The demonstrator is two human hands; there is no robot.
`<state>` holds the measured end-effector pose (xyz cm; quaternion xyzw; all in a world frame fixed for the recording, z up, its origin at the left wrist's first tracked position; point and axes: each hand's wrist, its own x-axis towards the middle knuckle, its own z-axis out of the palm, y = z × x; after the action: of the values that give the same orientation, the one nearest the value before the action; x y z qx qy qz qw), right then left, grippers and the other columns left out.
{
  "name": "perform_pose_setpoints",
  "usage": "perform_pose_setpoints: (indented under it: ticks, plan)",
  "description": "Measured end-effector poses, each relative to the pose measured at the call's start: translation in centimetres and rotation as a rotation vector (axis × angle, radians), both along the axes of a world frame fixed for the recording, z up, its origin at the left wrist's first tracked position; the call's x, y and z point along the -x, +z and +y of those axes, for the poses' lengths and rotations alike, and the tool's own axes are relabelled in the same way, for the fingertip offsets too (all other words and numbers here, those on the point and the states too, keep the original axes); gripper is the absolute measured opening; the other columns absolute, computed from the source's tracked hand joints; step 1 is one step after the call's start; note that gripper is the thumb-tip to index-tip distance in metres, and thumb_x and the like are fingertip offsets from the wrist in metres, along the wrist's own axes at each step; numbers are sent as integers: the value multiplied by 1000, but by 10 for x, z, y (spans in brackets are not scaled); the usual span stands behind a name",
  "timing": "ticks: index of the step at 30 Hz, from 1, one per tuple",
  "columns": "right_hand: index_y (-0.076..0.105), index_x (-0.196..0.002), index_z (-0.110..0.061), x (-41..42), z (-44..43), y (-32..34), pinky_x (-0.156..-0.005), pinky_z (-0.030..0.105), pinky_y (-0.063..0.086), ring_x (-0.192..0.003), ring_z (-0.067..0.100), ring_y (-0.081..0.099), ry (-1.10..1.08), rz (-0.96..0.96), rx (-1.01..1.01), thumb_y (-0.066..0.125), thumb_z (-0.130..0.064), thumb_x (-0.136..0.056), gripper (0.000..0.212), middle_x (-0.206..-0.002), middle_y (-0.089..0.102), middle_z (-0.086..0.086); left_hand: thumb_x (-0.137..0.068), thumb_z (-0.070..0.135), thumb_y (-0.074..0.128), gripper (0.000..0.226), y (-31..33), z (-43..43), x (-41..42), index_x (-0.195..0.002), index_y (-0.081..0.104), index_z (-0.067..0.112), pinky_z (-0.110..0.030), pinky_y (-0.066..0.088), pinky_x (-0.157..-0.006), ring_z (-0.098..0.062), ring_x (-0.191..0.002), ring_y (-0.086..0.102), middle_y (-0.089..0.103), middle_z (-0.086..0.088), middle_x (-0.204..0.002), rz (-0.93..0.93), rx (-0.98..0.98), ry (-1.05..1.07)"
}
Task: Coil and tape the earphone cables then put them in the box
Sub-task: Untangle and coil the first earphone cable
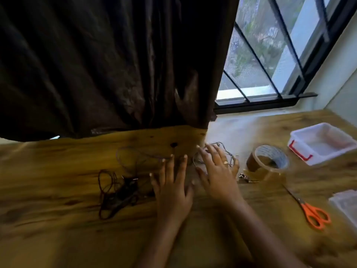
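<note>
Left hand: lay flat with straight fingers, holding nothing, just right of the dark earphone tangle.
Right hand: fingers were spread, ungripping, over the grey earphone cable.
Plastic box: sat far right, beyond the tape roll.

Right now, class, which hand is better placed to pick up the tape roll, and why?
The right hand. It lies spread over a thin cable, directly beside the tape roll. The left hand lies farther off, nearer the dark cable tangle, and would have to cross the right.
</note>
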<state>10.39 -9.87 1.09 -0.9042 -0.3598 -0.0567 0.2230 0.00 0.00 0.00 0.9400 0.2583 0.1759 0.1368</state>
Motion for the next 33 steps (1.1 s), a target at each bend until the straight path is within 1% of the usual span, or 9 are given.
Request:
perform_pose_setpoints:
  ticks: [3,6,9,12,15,19,23,29,33]
  plan:
    - [37,-140,-34,3,0,-14,-109,57,8,-140,15,32,-13,-23,43,31,-45,-92,50,-149,39,-6,-81,53,35,69,-7,-3,-1,-147,24,37,-52,-6,-109,-19,-140,17,32,-1,-152,54,-60,4]
    - [58,-117,-30,4,0,-24,-101,48,17,-114,17,59,-6,-145,32,38,-39,-85,39,-121,62,-7,-82,51,35,60,-13,-3,-1,-140,41,34,-55,0,-108,-19,-137,32,45,1,-145,95,-98,5]
    - [62,-104,-30,3,1,-23,-95,43,21,-102,17,63,-18,-215,-4,40,-37,-83,31,-105,65,-10,-83,51,35,54,-16,-4,-3,-130,53,33,-56,6,-108,-18,-127,50,55,4,-135,132,-108,30]
    - [63,-102,-30,6,1,-24,-96,45,20,-97,17,64,-8,-257,-6,41,-35,-84,28,-102,65,-11,-81,52,34,54,-18,-5,-6,-127,57,34,-56,6,-107,-18,-122,55,57,4,-133,139,-122,44]
    - [62,-98,-30,5,0,-25,-100,50,19,-97,19,64,-1,-250,-29,59,-27,-83,15,-101,65,-9,-83,56,25,60,-13,-5,-4,-133,50,35,-55,-4,-108,-17,-130,46,50,6,-141,172,-94,56]
    - [62,-84,-27,8,-3,-25,-89,53,39,-83,20,67,-41,-233,-48,72,-19,-76,15,-86,65,-8,-77,64,-5,76,-9,-6,1,-147,13,41,-51,-25,-103,-10,-145,10,13,13,-157,223,-96,78]
    - [61,-88,-23,12,-11,-24,-74,38,42,-79,23,64,13,-214,-54,60,-19,-86,5,-90,65,-4,-91,63,10,63,-5,-9,11,-148,10,38,-53,-21,-108,-10,-145,4,8,11,-158,236,-75,91]
    - [62,-102,-20,15,-17,-21,-81,35,42,-98,24,57,98,-195,-56,47,-16,-93,18,-105,63,0,-94,61,17,60,-7,-13,20,-149,13,37,-54,-11,-114,-13,-145,3,10,8,-158,243,-72,97]
    - [61,-102,-21,23,-29,-23,-82,34,40,-103,23,53,89,-139,-62,43,-17,-94,20,-106,62,1,-93,62,17,61,-8,-14,30,-149,12,37,-53,-7,-115,-16,-146,0,7,6,-159,259,-49,103]
